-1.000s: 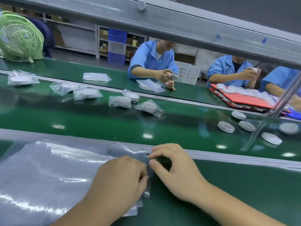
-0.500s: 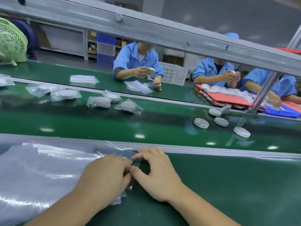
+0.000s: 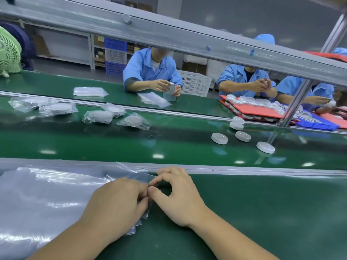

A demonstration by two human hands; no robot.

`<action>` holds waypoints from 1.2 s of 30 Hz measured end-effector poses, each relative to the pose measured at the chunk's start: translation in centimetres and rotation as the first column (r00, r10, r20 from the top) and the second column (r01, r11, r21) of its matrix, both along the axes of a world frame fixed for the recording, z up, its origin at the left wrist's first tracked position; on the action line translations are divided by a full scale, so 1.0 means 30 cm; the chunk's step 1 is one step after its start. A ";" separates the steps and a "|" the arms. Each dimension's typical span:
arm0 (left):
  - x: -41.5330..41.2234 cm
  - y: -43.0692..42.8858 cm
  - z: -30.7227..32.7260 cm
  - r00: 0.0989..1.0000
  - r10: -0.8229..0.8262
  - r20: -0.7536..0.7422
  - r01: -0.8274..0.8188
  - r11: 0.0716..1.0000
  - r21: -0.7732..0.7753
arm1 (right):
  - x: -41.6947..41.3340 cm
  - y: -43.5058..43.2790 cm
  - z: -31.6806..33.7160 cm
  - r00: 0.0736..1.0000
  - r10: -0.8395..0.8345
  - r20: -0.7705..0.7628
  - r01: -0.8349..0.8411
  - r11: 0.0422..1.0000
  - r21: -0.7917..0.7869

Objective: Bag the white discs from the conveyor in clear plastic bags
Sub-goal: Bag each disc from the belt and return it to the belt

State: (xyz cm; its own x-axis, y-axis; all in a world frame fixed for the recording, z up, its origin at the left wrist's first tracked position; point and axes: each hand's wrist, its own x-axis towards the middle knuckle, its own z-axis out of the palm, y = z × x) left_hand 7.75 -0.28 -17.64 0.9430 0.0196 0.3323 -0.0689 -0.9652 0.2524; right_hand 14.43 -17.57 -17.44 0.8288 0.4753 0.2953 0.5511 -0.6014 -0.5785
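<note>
Left hand [image 3: 116,205] and right hand [image 3: 180,199] fingers pinching edge of clear bag [image 3: 131,171], white discs [image 3: 219,138] on conveyor [image 3: 131,147]

I'm looking in on a factory packing line. A long green conveyor belt [image 3: 131,145] runs across the middle of the frame, carrying loose white discs [image 3: 219,138] at right and bagged discs [image 3: 97,116] at left. Beyond it, in the upper middle and upper right, workers [image 3: 150,70] in matching blue coats sit side by side at a green desk [image 3: 56,85], each handling the same parts. Red trays [image 3: 259,109] loaded with more parts are stacked at right. A metal rail [image 3: 169,34] crosses overhead. At upper left, shelves hold blue and white crates [image 3: 115,53], and a green fan [image 3: 8,51] stands at the edge. A stack of clear bags [image 3: 37,199] lies at lower left.
</note>
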 end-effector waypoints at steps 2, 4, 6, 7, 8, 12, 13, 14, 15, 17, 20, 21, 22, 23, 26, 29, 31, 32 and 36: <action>-0.001 0.000 0.002 1.000 -0.001 0.004 0.001 1.000 -0.004 | 0.004 0.001 -0.002 1.000 -0.007 0.005 0.007 1.000 0.001; -0.002 -0.001 0.002 1.000 0.000 0.006 0.000 1.000 -0.004 | 0.006 0.001 -0.004 1.000 -0.011 0.010 0.011 1.000 0.002; 0.000 -0.001 0.000 1.000 0.004 0.011 -0.004 1.000 -0.004 | 0.009 0.001 -0.009 1.000 -0.014 0.011 0.014 1.000 0.005; 0.000 -0.002 -0.001 1.000 0.006 0.014 -0.006 1.000 -0.006 | 0.010 0.001 -0.011 1.000 -0.013 0.012 0.013 1.000 0.005; 0.001 -0.002 -0.002 1.000 0.005 0.015 -0.005 1.000 -0.010 | 0.010 0.002 -0.012 1.000 -0.013 0.013 0.013 1.000 0.003; 0.003 -0.001 -0.006 1.000 0.000 0.025 0.000 1.000 -0.017 | 0.013 0.002 -0.014 0.999 -0.025 0.026 0.025 1.000 -0.003; 0.003 -0.001 -0.008 1.000 0.002 0.028 -0.001 1.000 -0.014 | 0.013 0.001 -0.014 0.999 -0.027 0.027 0.027 1.000 -0.003; 0.003 -0.001 -0.010 1.000 0.002 0.031 -0.001 1.000 -0.011 | 0.013 0.001 -0.013 0.999 -0.029 0.026 0.029 1.000 -0.002; 0.003 -0.001 -0.010 0.999 -0.001 0.032 0.001 1.000 -0.012 | 0.013 0.002 -0.013 0.999 -0.031 0.024 0.031 1.000 -0.002; 0.001 0.001 -0.008 0.999 -0.014 0.032 0.014 1.000 -0.022 | 0.012 0.003 -0.013 0.999 -0.035 0.019 0.035 0.999 -0.004; -0.002 0.000 -0.004 0.999 -0.030 0.017 0.030 0.999 -0.030 | 0.013 0.003 -0.013 0.999 -0.041 0.015 0.041 0.999 -0.003; -0.004 -0.001 -0.003 1.000 -0.028 0.012 0.028 0.999 -0.028 | 0.014 0.004 -0.013 0.999 -0.043 0.009 0.043 0.999 0.001; -0.006 -0.005 0.000 1.000 -0.024 0.011 0.025 0.999 -0.024 | 0.014 0.005 -0.012 0.999 -0.045 0.003 0.045 0.999 0.003; -0.010 -0.011 0.004 1.000 -0.018 0.008 0.019 1.000 -0.021 | 0.014 0.005 -0.011 0.999 -0.046 0.000 0.046 0.999 0.001; -0.023 -0.033 0.017 1.000 0.001 -0.018 -0.002 1.000 -0.021 | 0.011 0.006 -0.009 0.999 -0.041 0.013 0.041 0.999 -0.017; -0.032 -0.046 0.033 1.000 -0.002 -0.021 0.002 1.000 -0.019 | 0.008 0.002 -0.006 0.999 -0.045 0.020 0.045 0.999 -0.029; -0.037 -0.048 0.042 0.999 -0.005 -0.033 0.004 1.000 -0.014 | 0.007 0.001 -0.005 0.999 -0.042 0.021 0.043 0.997 -0.058; -0.038 -0.047 0.046 0.999 -0.003 -0.039 0.003 1.000 -0.014 | 0.005 0.003 -0.004 0.999 -0.032 0.023 0.034 0.995 -0.092; -0.034 -0.046 0.045 0.999 -0.017 -0.036 0.017 1.000 -0.009 | -0.008 0.012 -0.004 0.998 0.023 0.057 -0.010 0.976 -0.218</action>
State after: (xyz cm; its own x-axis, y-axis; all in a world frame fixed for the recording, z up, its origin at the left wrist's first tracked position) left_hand 6.73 -1.65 -16.28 0.9545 0.0062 0.2983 -0.0761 -0.9617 0.2634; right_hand 14.18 -17.20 -17.56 0.8047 0.5468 0.2312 0.5909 -0.7001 -0.4009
